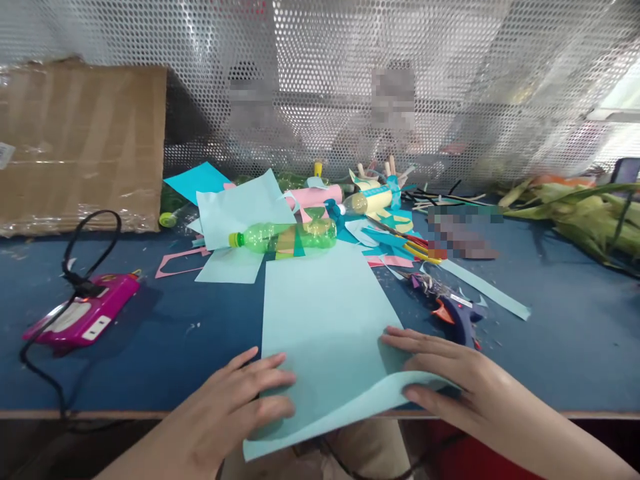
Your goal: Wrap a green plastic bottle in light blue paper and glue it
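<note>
A large light-blue paper sheet [325,313] lies on the blue table [190,333], its near end hanging past the front edge and curling up. My left hand [235,400] rests flat on the sheet's near left edge, fingers spread. My right hand [450,380] lies on the near right corner: fingers stretched over the top, thumb under the lifted edge, so it pinches the paper. A green plastic bottle [283,237] lies on its side just beyond the sheet's far end.
A blue glue gun [453,310] sits right of the sheet near my right hand. A pink device [83,317] with a black cable is at the left. Coloured paper scraps, scissors [410,243], paper rolls, a cardboard box [80,143], corn husks [575,207] and a mesh screen fill the back.
</note>
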Tool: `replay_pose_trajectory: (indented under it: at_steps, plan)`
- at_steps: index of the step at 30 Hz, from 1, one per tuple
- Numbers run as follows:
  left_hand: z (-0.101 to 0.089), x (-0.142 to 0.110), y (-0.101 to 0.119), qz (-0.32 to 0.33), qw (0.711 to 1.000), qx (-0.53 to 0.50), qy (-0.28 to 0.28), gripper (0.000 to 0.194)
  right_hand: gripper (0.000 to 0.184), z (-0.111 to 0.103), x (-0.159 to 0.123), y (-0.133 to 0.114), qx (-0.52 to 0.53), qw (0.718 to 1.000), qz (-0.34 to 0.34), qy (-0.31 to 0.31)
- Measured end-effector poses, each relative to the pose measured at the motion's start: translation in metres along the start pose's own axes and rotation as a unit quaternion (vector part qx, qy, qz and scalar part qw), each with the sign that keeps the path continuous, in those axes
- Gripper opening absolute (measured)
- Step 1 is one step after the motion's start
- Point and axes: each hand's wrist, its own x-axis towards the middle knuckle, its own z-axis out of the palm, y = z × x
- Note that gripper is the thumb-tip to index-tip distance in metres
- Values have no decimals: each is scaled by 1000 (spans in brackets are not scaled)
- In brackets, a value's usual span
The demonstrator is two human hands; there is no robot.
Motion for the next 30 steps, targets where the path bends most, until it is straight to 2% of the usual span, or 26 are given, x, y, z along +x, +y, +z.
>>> replay_pose_trajectory:
  at_steps: [3, 6, 9, 15, 21, 24, 27, 30]
  plan:
    - [4, 3, -1, -3, 999, 38, 7, 29, 26, 4, 0, 2, 6, 1000, 12, 27]
    - [4, 9, 4, -20, 995, 69, 67, 13, 25, 9, 3, 1, -14, 995, 65, 78]
    - [6, 14, 9, -37, 987, 85, 132, 18, 31, 18, 7, -2, -55, 978, 131, 154]
    - [11, 23, 9, -98, 978, 70, 171, 27, 39, 41, 16, -11, -141, 928, 225, 263]
    - [16, 30, 13, -154, 960, 87, 216, 30, 43, 50, 24, -15, -168, 907, 256, 289]
    - [21, 31, 16, -176, 953, 112, 220, 26, 43, 50, 26, -16, -175, 899, 265, 302]
    - [25, 30, 16, -208, 936, 144, 247, 25, 32, 51, 25, -15, -191, 894, 269, 304]
    - [28, 28, 14, -225, 925, 127, 279, 26, 19, 50, 26, -14, -209, 895, 268, 290]
